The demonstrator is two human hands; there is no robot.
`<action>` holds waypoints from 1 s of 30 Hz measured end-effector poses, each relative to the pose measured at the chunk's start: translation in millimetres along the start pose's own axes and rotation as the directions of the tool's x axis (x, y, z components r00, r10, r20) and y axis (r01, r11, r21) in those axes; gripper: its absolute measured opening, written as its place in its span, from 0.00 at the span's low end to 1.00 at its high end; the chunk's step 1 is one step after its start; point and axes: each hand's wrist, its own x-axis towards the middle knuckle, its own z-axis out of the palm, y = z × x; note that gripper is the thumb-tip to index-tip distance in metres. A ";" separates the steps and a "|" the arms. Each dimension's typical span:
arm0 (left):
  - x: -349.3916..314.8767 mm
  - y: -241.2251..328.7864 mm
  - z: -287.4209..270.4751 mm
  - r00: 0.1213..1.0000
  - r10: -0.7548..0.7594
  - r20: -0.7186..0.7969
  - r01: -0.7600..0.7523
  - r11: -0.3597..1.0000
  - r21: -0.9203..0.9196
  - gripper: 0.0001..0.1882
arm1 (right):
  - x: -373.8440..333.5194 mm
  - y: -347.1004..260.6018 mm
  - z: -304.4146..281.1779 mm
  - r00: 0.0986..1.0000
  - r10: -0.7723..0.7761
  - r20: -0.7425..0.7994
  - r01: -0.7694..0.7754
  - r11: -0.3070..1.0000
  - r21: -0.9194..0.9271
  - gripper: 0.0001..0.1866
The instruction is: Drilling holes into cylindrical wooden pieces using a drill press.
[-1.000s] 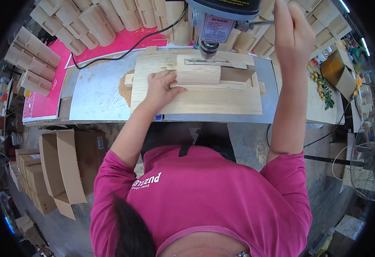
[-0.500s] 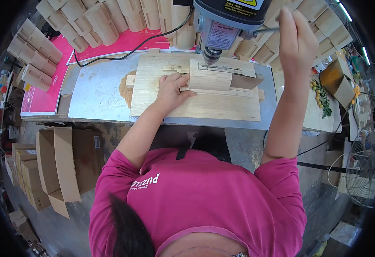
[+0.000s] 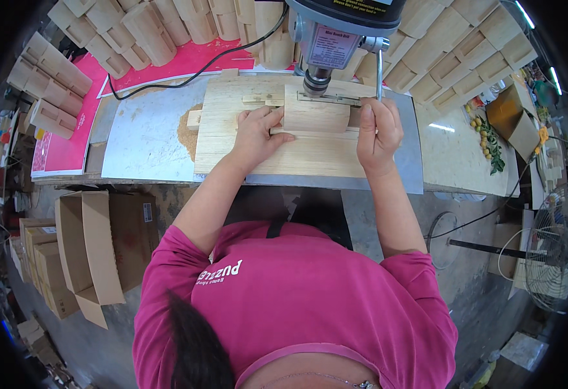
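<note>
So we're at a cluttered workshop bench [image 3: 144, 142], pale metal top, pink sheeting [image 3: 63, 154] off to the left. The pale wooden block [image 3: 316, 120] sits right in front of us on a flat wooden board [image 3: 297, 159], its slot and, as far as we can tell, its long axis running left to right. The bit that matters: the slot's left part lines up just under the drill chuck [image 3: 316, 85], though we can't see whether a bit reaches the wood. Our left hand [image 3: 256, 137] is the nearer one, block directly to its right, bent fingers touching the left end and thumb spread along the near edge; can't tell if that's a proper grip or just pressure. Our right hand [image 3: 380, 133] has its fingers curled tight around the metal lever [image 3: 379, 72], close by the block's right end. Further out we've got sawdust [image 3: 187, 137] left of the board, and stacked slotted pieces [image 3: 468, 48] behind.
</note>
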 end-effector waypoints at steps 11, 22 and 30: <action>-4.1 -4.9 -1.6 0.999 -0.051 -0.005 0.051 0.999 0.004 0.28 | 140.5 -13.9 -17.5 0.990 0.141 -0.020 -0.142 0.987 -0.077 0.14; 2.7 9.5 1.8 0.976 -0.214 -0.021 0.211 0.971 -0.110 0.30 | 123.4 30.7 -7.3 0.920 0.368 0.133 -0.390 0.891 0.232 0.15; -3.8 -2.9 -13.4 0.977 -0.107 -0.182 0.044 0.946 -0.320 0.24 | 9.1 26.4 -53.1 0.654 0.395 0.645 -0.411 0.901 -0.136 0.14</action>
